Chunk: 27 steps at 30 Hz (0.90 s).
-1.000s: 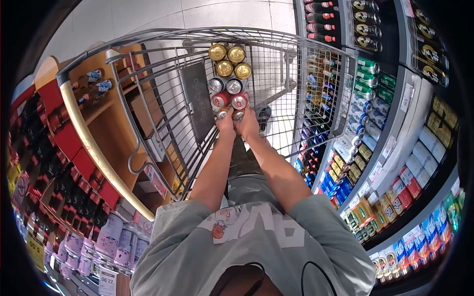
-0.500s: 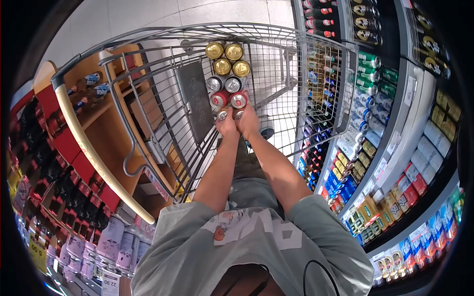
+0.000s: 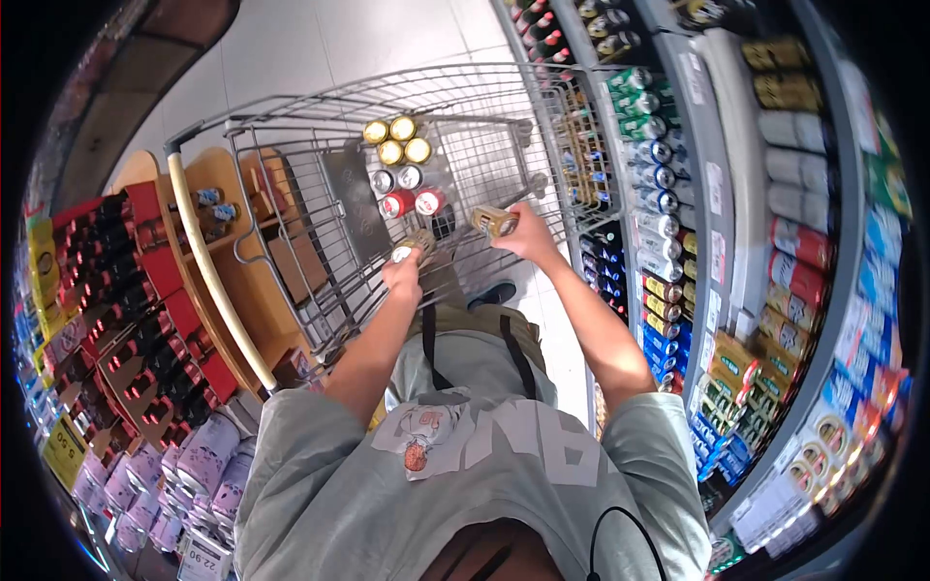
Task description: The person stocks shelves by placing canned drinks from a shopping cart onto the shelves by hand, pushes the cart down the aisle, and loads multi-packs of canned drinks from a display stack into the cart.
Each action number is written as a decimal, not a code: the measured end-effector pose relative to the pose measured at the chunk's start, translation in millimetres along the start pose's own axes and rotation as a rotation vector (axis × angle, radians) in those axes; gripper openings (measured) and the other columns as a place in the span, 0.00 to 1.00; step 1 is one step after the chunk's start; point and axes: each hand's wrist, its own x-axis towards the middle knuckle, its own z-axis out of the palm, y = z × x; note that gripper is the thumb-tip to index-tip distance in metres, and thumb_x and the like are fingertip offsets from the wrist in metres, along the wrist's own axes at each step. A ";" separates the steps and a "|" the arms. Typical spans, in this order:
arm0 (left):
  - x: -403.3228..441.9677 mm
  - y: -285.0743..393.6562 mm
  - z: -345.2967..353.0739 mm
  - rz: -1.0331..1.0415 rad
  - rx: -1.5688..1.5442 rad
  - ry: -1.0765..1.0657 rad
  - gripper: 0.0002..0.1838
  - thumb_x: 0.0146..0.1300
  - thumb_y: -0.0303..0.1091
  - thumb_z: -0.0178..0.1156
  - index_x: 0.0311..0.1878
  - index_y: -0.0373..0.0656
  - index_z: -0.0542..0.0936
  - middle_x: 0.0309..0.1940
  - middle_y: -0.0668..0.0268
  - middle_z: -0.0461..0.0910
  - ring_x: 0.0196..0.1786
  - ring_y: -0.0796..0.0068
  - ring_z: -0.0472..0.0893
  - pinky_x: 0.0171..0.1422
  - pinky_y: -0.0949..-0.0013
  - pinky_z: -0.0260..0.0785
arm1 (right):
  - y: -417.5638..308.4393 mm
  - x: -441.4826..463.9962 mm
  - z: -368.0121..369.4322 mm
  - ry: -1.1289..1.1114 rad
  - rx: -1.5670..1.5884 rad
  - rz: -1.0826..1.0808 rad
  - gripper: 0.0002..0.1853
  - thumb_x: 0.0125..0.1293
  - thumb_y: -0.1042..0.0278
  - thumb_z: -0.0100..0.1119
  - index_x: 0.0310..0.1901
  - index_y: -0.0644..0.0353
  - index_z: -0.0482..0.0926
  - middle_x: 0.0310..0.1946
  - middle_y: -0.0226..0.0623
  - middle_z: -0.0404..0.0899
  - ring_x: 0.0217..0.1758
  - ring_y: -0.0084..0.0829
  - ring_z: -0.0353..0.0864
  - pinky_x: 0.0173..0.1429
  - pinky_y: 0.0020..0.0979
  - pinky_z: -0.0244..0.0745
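My left hand is closed around a gold can at the near side of the shopping cart. My right hand, farther right, grips another gold-brown can, which is tilted to the left. Inside the cart, beyond my hands, several gold-topped cans stand together. Closer to me are two silver-topped cans and two red cans. The red ones are nearest to my left hand.
A dark panel hangs at the cart's left, by its pale handle. Shelves with green cans and other drinks line the right. On the left are a wooden rack, dark bottles and lilac patterned packs.
My hands have moved apart, each with a can; the right one has swung right and its can has tipped over sideways. The camera view has turned, and the cart's cans now appear smaller.
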 end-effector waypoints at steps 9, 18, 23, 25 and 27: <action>-122.1 18.3 -33.7 0.459 -0.273 -0.325 0.42 0.42 0.33 0.82 0.61 0.35 0.70 0.47 0.60 0.82 0.47 0.70 0.81 0.56 0.66 0.73 | 9.7 -218.0 -154.6 0.284 0.699 0.017 0.40 0.44 0.73 0.81 0.61 0.70 0.74 0.45 0.35 0.82 0.47 0.23 0.79 0.55 0.25 0.74; -275.6 48.8 -23.4 0.754 0.009 -0.887 0.26 0.52 0.25 0.73 0.55 0.40 0.78 0.40 0.69 0.83 0.36 0.83 0.79 0.38 0.77 0.70 | 84.7 -394.6 -223.9 0.536 0.727 -0.108 0.36 0.45 0.70 0.81 0.58 0.68 0.77 0.51 0.36 0.78 0.51 0.23 0.77 0.57 0.25 0.74; -346.2 70.5 30.0 0.983 0.187 -1.127 0.34 0.51 0.27 0.74 0.64 0.38 0.74 0.47 0.67 0.82 0.46 0.78 0.81 0.49 0.74 0.74 | 103.2 -435.5 -254.2 0.664 0.627 -0.168 0.36 0.48 0.71 0.79 0.59 0.68 0.73 0.46 0.33 0.79 0.46 0.20 0.79 0.51 0.24 0.75; -389.4 83.3 56.2 1.178 0.378 -1.278 0.36 0.50 0.26 0.74 0.65 0.37 0.73 0.51 0.64 0.81 0.52 0.75 0.80 0.58 0.71 0.73 | 113.2 -439.9 -262.4 0.772 0.465 -0.220 0.36 0.51 0.72 0.78 0.61 0.67 0.71 0.44 0.32 0.81 0.44 0.19 0.80 0.48 0.24 0.77; -432.4 91.5 86.3 1.221 0.466 -1.392 0.37 0.50 0.25 0.75 0.65 0.37 0.73 0.51 0.63 0.81 0.52 0.75 0.80 0.58 0.70 0.73 | 117.7 -441.1 -270.2 0.917 0.251 -0.208 0.35 0.50 0.67 0.79 0.60 0.66 0.74 0.48 0.37 0.80 0.51 0.25 0.80 0.55 0.27 0.75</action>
